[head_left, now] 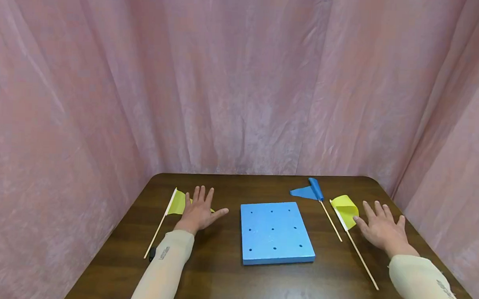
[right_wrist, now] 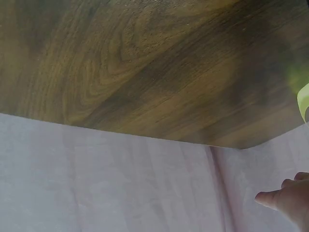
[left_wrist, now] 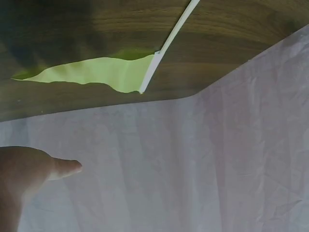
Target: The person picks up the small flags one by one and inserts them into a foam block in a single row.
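Observation:
My left hand (head_left: 199, 212) is spread above the table with straight fingers, holding nothing. Partly behind it lies a yellow pennant flag (head_left: 177, 203) on a thin wooden stick; the left wrist view shows this yellow flag (left_wrist: 96, 74) whole, apart from the thumb. On the right, my right hand (head_left: 385, 229) is spread too and grips nothing. Just left of its thumb lies a second yellow flag (head_left: 346, 210), its cloth curled over. Farther back rests a blue flag (head_left: 306, 192), partly rolled round its stick. Between the hands sits a light blue square board (head_left: 274, 233) with several small holes.
Everything lies on a dark brown wooden table (head_left: 215, 272) with rounded far corners. Pink curtains (head_left: 241, 88) hang behind and on both sides of it. A small black object (head_left: 152, 254) shows beside the left sleeve.

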`<control>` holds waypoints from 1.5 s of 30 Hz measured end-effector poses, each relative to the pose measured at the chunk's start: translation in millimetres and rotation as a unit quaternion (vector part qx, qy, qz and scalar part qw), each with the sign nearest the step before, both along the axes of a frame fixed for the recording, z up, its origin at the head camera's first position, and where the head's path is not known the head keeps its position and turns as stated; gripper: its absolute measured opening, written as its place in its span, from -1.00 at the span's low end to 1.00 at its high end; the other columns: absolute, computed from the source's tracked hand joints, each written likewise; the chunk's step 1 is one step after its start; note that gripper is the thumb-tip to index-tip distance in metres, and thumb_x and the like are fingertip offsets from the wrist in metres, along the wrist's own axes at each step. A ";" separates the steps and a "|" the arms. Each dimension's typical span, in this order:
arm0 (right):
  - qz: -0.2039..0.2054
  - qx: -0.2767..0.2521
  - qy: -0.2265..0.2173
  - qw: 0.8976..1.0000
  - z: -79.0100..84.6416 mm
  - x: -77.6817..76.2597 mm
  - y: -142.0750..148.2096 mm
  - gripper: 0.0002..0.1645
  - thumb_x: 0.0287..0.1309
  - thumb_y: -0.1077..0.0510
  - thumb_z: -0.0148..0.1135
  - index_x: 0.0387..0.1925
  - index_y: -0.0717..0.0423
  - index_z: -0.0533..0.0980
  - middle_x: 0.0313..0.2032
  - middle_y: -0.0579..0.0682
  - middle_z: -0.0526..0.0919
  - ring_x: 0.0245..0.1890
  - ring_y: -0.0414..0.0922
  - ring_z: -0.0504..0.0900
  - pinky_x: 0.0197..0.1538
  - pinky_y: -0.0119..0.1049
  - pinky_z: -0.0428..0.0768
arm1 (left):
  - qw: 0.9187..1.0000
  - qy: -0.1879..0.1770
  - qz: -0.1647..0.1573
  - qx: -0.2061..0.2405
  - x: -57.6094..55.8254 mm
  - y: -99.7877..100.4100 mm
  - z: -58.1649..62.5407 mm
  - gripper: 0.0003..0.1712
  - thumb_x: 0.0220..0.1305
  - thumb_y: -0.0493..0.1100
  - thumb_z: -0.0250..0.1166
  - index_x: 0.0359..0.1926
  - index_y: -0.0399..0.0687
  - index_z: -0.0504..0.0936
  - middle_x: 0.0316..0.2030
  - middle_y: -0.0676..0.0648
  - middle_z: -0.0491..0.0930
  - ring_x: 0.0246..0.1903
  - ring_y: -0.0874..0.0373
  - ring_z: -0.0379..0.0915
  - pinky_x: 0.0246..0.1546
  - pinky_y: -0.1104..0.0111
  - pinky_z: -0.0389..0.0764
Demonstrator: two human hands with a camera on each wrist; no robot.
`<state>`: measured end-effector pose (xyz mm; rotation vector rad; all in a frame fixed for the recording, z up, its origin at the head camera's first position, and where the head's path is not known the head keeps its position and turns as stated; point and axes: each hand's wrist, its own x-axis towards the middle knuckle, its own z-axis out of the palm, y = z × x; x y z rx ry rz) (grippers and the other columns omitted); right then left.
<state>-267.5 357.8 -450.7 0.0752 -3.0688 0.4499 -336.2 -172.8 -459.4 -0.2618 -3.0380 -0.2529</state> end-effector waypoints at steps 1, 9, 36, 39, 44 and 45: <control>-0.001 0.001 0.000 1.000 -1.1 0.3 -0.5 0.05 0.43 -0.44 -0.36 0.52 0.31 -0.12 0.42 0.56 -0.24 0.40 0.52 -0.29 0.17 0.57 -0.49 | 1.000 -0.002 0.001 -0.003 0.8 -0.3 -1.3 0.18 0.22 0.61 -0.07 0.58 -0.08 -0.03 0.54 -0.31 -0.19 0.51 -0.24 -0.44 0.40 -0.21 -0.38; -0.005 0.005 0.001 1.000 -0.4 4.3 0.7 0.02 0.45 -0.42 -0.37 0.51 0.31 -0.09 0.42 0.56 -0.21 0.39 0.52 -0.26 0.17 0.57 -0.45 | 1.000 -0.002 -0.010 -0.003 -2.1 0.2 -6.6 0.23 0.17 0.68 -0.14 0.58 -0.06 -0.05 0.54 -0.30 -0.21 0.52 -0.21 -0.45 0.41 -0.21 -0.34; -0.002 0.030 0.041 0.999 -4.1 0.3 -4.4 -0.03 0.43 -0.34 -0.11 0.39 0.45 0.14 0.28 0.58 0.16 0.20 0.59 0.18 0.06 0.51 0.24 | 0.998 -0.016 -0.054 0.009 1.0 28.1 -12.4 0.23 0.13 0.67 -0.03 0.58 0.00 -0.02 0.54 -0.24 -0.14 0.53 -0.15 -0.34 0.42 -0.19 -0.26; -0.007 0.024 0.041 0.999 -7.3 0.8 -5.0 -0.03 0.41 -0.33 -0.06 0.38 0.46 0.16 0.26 0.57 0.19 0.17 0.58 0.21 0.04 0.50 0.26 | 0.998 -0.015 -0.063 0.011 2.3 31.4 -14.7 0.24 0.12 0.68 -0.04 0.58 0.00 -0.02 0.54 -0.23 -0.12 0.53 -0.14 -0.34 0.42 -0.19 -0.25; -0.013 0.015 0.041 0.999 -9.6 2.7 -6.4 -0.06 0.41 -0.29 0.00 0.37 0.46 0.18 0.23 0.56 0.23 0.15 0.57 0.23 0.03 0.50 0.27 | 0.997 -0.026 -0.068 0.026 4.5 37.0 -17.7 0.22 0.13 0.64 0.02 0.58 0.01 0.00 0.54 -0.23 -0.10 0.53 -0.13 -0.33 0.42 -0.18 -0.27; -0.015 0.013 0.042 0.999 -9.6 3.4 -6.7 -0.08 0.41 -0.28 0.00 0.36 0.46 0.19 0.22 0.56 0.24 0.15 0.57 0.24 0.03 0.49 0.28 | 0.997 -0.028 -0.069 0.030 5.1 38.0 -18.1 0.21 0.14 0.63 0.04 0.58 0.00 0.00 0.54 -0.23 -0.10 0.53 -0.13 -0.33 0.42 -0.18 -0.26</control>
